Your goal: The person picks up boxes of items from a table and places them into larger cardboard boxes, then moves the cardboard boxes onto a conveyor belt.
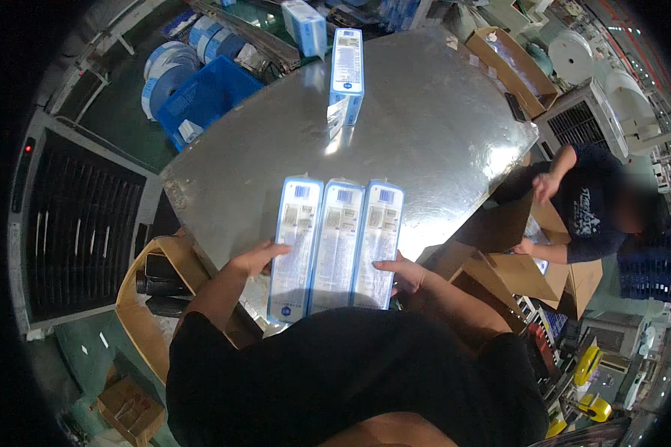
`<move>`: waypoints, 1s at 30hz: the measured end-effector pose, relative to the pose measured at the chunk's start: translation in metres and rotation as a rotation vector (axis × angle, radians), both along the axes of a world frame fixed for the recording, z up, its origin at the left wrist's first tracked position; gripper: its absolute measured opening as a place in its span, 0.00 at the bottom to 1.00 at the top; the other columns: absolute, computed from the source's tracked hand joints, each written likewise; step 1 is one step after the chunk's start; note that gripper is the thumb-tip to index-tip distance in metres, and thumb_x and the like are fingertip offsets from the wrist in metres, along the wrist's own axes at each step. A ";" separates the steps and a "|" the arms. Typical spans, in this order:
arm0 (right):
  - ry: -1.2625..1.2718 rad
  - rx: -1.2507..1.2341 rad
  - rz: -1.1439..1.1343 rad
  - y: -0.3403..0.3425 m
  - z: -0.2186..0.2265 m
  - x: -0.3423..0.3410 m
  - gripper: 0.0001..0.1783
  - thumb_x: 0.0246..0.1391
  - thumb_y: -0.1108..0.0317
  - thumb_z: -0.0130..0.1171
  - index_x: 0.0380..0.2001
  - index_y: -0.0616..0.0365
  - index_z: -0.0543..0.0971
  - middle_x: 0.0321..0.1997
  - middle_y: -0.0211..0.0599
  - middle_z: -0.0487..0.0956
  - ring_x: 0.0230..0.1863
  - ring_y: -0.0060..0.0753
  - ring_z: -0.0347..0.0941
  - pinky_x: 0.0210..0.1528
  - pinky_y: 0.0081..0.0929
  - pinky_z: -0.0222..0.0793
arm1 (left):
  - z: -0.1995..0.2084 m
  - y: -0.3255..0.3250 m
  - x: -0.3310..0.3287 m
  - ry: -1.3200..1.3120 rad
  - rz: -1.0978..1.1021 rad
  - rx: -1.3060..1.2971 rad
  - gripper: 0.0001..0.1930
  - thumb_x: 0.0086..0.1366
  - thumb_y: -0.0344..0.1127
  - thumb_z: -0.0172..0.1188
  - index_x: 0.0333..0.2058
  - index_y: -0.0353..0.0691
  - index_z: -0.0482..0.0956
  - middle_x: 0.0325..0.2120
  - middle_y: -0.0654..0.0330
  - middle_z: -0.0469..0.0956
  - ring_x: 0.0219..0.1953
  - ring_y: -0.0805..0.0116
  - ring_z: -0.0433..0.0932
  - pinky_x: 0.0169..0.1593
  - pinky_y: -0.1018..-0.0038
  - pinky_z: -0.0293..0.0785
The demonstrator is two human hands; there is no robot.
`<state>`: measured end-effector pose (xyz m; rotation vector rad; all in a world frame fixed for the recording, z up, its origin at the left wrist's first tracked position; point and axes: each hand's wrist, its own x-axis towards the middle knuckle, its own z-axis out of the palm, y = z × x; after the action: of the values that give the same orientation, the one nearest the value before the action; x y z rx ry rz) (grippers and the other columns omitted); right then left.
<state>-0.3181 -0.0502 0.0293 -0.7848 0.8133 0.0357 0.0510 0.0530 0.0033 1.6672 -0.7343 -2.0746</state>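
Observation:
Three slim white-and-blue cartons stand side by side in a tight row at the table's near edge: a left carton [297,231], a middle carton [338,231] and a right carton [378,231]. My left hand [255,258] grips the row from its left side, thumb lying over the left carton's face. From the opposite side my right hand [404,273] presses against the right carton, its thumb on the face and its fingers mostly hidden. Farther up the metal table [417,141], another white-and-blue carton [347,67] stands upright, apart from both hands.
A co-worker [593,201] at the right handles an open cardboard box [533,249]. Left lie a blue crate [209,93] and large rolls of printed film [173,68]. A long cardboard box [511,67] sits at the far right edge. An open carton [130,294] holds dark items near my left elbow.

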 end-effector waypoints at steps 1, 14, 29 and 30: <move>0.015 0.003 -0.006 0.002 0.008 0.001 0.56 0.43 0.53 0.68 0.65 0.54 0.42 0.58 0.53 0.67 0.57 0.51 0.69 0.42 0.52 0.78 | -0.007 0.009 0.001 0.000 0.007 -0.036 0.36 0.59 0.56 0.56 0.60 0.38 0.64 0.47 0.47 0.75 0.49 0.55 0.75 0.46 0.60 0.75; 0.103 -1.139 -0.165 0.003 0.146 -0.134 0.32 0.35 0.73 0.72 0.47 0.65 0.73 0.44 0.43 0.79 0.47 0.39 0.76 0.50 0.36 0.72 | 0.106 -0.017 -0.133 0.081 -0.072 -0.664 0.22 0.56 0.28 0.65 0.51 0.34 0.74 0.47 0.52 0.77 0.51 0.62 0.75 0.54 0.70 0.72; 0.981 -0.970 0.218 0.061 0.075 -0.358 0.37 0.54 0.43 0.57 0.61 0.51 0.65 0.58 0.51 0.72 0.59 0.54 0.67 0.58 0.43 0.63 | 0.042 -0.007 -0.248 -0.471 0.302 -0.745 0.21 0.61 0.31 0.60 0.54 0.40 0.72 0.37 0.64 0.77 0.39 0.76 0.74 0.46 0.77 0.72; 1.012 -1.077 0.209 0.051 0.004 -0.374 0.34 0.55 0.43 0.55 0.59 0.51 0.66 0.56 0.51 0.73 0.58 0.54 0.68 0.57 0.44 0.64 | 0.039 -0.003 -0.245 -0.464 0.283 -0.711 0.21 0.61 0.32 0.61 0.53 0.41 0.73 0.37 0.64 0.77 0.39 0.76 0.75 0.46 0.77 0.72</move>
<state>-0.6923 0.0010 0.0338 -1.9387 1.7469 0.2037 -0.1943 0.0495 0.0428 1.6840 -1.1312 -1.0455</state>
